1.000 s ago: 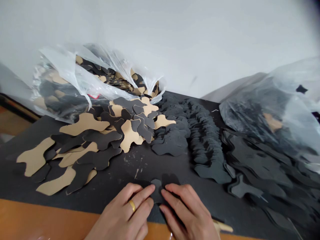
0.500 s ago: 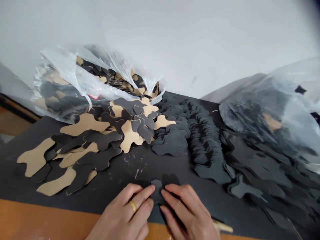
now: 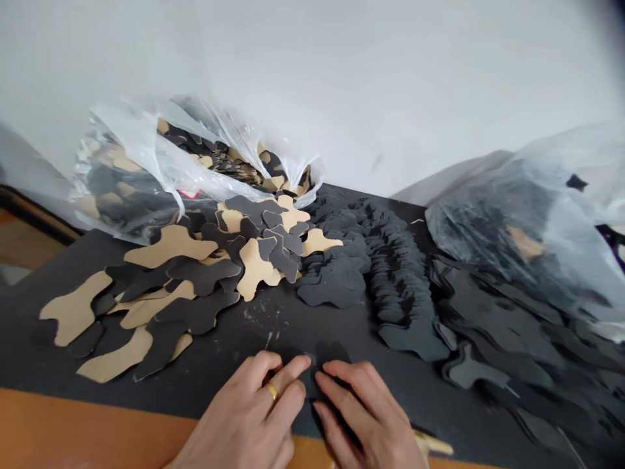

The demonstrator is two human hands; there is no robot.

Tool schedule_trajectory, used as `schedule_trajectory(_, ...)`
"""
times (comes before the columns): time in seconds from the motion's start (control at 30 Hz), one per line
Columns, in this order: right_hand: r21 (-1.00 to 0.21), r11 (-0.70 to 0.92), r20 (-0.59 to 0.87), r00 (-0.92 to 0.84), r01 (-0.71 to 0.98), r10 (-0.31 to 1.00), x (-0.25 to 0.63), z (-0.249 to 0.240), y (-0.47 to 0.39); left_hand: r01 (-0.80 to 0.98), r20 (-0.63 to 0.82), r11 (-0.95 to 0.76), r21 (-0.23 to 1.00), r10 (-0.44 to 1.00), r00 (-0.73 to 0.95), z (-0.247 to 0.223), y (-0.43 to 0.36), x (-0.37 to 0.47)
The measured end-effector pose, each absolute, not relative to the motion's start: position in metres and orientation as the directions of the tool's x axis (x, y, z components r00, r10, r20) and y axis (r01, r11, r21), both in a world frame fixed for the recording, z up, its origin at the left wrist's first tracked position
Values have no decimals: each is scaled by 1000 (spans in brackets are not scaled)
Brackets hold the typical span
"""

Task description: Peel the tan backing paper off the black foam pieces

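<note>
Close to the table's front edge, my left hand [image 3: 261, 407] and my right hand [image 3: 368, 410] face each other, fingers bent and fingertips nearly meeting. Between them lies a dark flat cut-out piece [image 3: 312, 376], mostly covered by fingers. The left fingertips press on its left side, and the right fingers hold it from the right. A gold ring [image 3: 271, 390] is on my left hand. Past the hands, overlapping rows of dark wavy pieces [image 3: 334, 280] lie on the black mat [image 3: 273, 332]. Beside my right hand a pale stick-like end [image 3: 434, 445] shows.
Tan and black cut-out pieces [image 3: 170, 246] are heaped at left, in front of an open plastic bag [image 3: 127, 189] holding more. Larger dark pieces [image 3: 502, 319] spread at right by another plastic bag [image 3: 483, 208]. A white wall [image 3: 342, 85] rises behind.
My left fingers have slid slightly right, toward my right hand, and now cover more of the dark piece. My right hand stays nearly where it was. The view has shifted slightly.
</note>
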State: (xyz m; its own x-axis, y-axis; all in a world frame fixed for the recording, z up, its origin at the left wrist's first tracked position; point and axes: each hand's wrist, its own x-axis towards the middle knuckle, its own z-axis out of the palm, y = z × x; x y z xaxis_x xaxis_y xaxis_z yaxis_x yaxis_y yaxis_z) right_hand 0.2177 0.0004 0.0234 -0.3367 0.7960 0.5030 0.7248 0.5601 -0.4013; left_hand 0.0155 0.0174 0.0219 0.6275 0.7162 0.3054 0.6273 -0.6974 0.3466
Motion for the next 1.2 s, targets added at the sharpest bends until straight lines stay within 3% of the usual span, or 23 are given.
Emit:
schedule_trajectory(0.13,-415,570,509,-338,709,792,217,23,0,587,322,-674,448,734,598,28,27,18)
schedule_trajectory(0.3,-378,522,489,-313,765,814,220,30,2,594,162,-563,575,790,592,42,43,16)
schedule_trajectory(0.43,-177,574,559,-399,799,727,219,34,8,593,83,-447,670,838,539,52,51,12)
schedule_trajectory(0.57,-22,600,514,-506,800,693,213,28,19,573,63,-388,722,861,504,52,51,8)
schedule_trajectory(0.77,-139,623,529,-474,770,704,208,28,21,564,106,-484,669,813,573,50,44,2)
schedule_trajectory(1.0,-272,695,555,-482,665,679,219,72,-17,543,151,-558,627,771,618,53,40,1)
schedule_trajectory(1.1,-302,795,643,-504,526,577,236,82,-22,536,143,-543,647,777,613,50,40,-1)
schedule_trajectory(1.2,-383,686,557,-438,618,705,251,76,-16,541,114,-520,661,782,612,47,41,-4)
